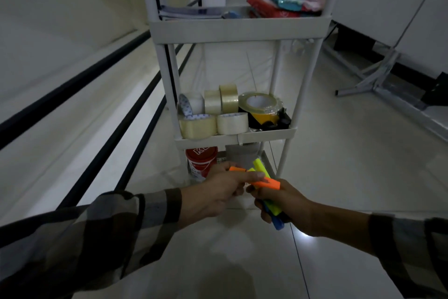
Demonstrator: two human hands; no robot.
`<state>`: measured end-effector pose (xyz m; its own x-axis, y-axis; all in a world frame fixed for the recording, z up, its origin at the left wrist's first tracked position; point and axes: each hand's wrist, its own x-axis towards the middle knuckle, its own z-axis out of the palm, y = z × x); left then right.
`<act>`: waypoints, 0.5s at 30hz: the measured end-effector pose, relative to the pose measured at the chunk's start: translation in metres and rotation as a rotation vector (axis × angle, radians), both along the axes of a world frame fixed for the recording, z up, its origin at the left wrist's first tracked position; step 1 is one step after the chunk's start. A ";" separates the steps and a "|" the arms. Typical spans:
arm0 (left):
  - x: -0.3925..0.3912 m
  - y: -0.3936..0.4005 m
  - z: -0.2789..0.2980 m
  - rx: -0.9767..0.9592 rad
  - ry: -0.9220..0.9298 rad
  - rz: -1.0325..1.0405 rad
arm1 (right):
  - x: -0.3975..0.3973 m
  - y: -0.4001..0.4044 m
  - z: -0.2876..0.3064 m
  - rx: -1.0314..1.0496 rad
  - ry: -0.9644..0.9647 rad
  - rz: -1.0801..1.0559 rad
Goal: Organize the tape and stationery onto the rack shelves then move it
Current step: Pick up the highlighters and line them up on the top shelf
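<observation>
A white rack (pixel 238 28) stands in front of me with three shelves in view. Its middle shelf (pixel 266 134) holds several tape rolls (pixel 213 114) and a yellow-black tape roll (pixel 260 109). Low in front of the bottom shelf, my right hand (pixel 283 204) grips a bundle of highlighters: yellow (pixel 261 169), blue (pixel 276 222) and orange. My left hand (pixel 218 192) pinches an orange highlighter (pixel 266 182) that lies across the bundle. Both hands touch at the markers.
The upper shelf carries notebooks (pixel 189 11) and red and teal packets (pixel 283 1). A red-and-white tub (pixel 201 161) sits on the bottom shelf. Stair steps with black edges run along the left; a metal frame (pixel 378 78) stands on the tiled floor at right.
</observation>
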<state>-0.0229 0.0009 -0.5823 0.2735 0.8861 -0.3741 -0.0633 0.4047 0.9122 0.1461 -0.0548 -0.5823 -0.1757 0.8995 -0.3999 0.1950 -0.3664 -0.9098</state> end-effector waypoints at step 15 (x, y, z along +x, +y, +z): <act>0.023 -0.008 0.147 0.187 -0.117 -0.115 | -0.009 -0.012 0.145 0.593 -0.018 -0.175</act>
<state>0.0002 -0.0071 -0.4358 0.4079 0.8978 -0.1662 -0.1361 0.2397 0.9612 0.1375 -0.0672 -0.4371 -0.0033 0.9845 0.1756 0.1948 0.1728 -0.9655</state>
